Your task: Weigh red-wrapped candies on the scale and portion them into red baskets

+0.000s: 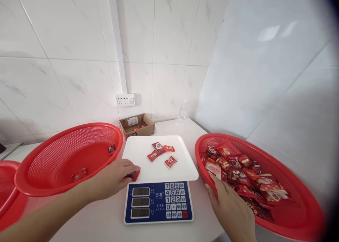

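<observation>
My left hand (116, 176) is closed on a small dark red candy packet (136, 174) at the front left corner of the scale's white plate (182, 169). On that plate lie several red wrapped candies (170, 161), grouped near the middle. Below it is the scale's blue keypad panel (159, 217) with three displays. My right hand (230, 206) grips the near left rim of the right red basket (299, 213), thumb outside and fingertips over the edge. Inside that basket is a heap of red and brown candy packets (246, 178); the hand covers some of them.
A left red basket (66, 139) holds a few candy packets (111, 149), and part of another red basket (5, 185) shows beyond it. Behind the scale stands a cardboard box (143, 129) with packets inside. A clear plastic bottle (182, 112) is by the wall, near a socket (125, 100).
</observation>
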`<action>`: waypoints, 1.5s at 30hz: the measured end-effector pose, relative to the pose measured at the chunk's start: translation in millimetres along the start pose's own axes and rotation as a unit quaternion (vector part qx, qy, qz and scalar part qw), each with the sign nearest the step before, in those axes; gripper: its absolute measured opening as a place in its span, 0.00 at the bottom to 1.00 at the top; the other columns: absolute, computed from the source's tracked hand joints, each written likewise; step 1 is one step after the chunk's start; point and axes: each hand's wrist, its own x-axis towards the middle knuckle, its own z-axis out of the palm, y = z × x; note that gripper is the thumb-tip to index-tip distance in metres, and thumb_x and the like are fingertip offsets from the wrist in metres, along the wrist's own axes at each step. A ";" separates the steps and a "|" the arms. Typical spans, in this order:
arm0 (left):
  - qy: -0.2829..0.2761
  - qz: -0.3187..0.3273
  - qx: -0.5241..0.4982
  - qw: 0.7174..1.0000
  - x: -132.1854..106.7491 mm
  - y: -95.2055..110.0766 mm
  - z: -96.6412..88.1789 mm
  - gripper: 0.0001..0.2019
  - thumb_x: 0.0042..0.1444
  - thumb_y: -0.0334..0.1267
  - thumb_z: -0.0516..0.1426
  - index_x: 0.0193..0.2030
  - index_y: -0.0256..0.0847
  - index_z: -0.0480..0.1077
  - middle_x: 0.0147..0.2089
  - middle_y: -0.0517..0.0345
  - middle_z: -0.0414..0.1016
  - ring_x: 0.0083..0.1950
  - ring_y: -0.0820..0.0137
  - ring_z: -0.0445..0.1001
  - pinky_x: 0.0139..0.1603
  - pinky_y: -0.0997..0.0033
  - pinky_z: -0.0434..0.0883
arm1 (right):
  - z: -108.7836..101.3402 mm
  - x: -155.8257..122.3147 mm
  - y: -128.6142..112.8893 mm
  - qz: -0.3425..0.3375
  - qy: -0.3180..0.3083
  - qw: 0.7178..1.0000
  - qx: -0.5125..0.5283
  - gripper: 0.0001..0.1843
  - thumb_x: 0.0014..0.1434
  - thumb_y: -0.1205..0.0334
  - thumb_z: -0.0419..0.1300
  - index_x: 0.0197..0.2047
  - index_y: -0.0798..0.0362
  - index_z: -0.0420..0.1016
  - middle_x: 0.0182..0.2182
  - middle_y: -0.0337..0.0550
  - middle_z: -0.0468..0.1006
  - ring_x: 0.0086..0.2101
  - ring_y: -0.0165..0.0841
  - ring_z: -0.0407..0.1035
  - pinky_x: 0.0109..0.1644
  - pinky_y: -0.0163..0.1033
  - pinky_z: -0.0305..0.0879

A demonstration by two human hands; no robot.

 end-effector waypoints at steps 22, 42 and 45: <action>0.007 -0.071 -0.055 0.996 62.0 13.8 14.8 0.38 0.57 0.59 0.47 0.70 0.46 0.43 0.75 0.48 0.34 0.74 0.57 0.33 0.70 0.49 0.47 | 7.7 -2.4 3.4 -0.026 0.031 0.999 -0.013 0.25 0.66 0.53 0.42 0.52 0.55 0.74 0.39 0.50 0.81 0.34 0.38 0.76 0.36 0.39 0.71; 0.059 0.089 0.148 0.983 155.8 58.9 46.7 0.23 0.61 0.52 0.46 0.52 0.39 0.69 0.51 0.43 0.73 0.53 0.55 0.71 0.45 0.57 0.70 | 21.7 -4.5 11.2 -0.061 0.059 0.996 -0.012 0.24 0.66 0.53 0.44 0.52 0.56 0.74 0.41 0.50 0.81 0.37 0.38 0.76 0.39 0.39 0.72; 0.064 0.067 0.153 0.984 160.4 54.1 45.7 0.20 0.63 0.47 0.44 0.45 0.39 0.72 0.49 0.44 0.75 0.51 0.57 0.73 0.43 0.61 0.71 | 22.4 -4.7 11.9 -0.064 0.059 0.996 -0.025 0.24 0.66 0.53 0.44 0.52 0.55 0.74 0.41 0.49 0.81 0.36 0.37 0.76 0.40 0.38 0.71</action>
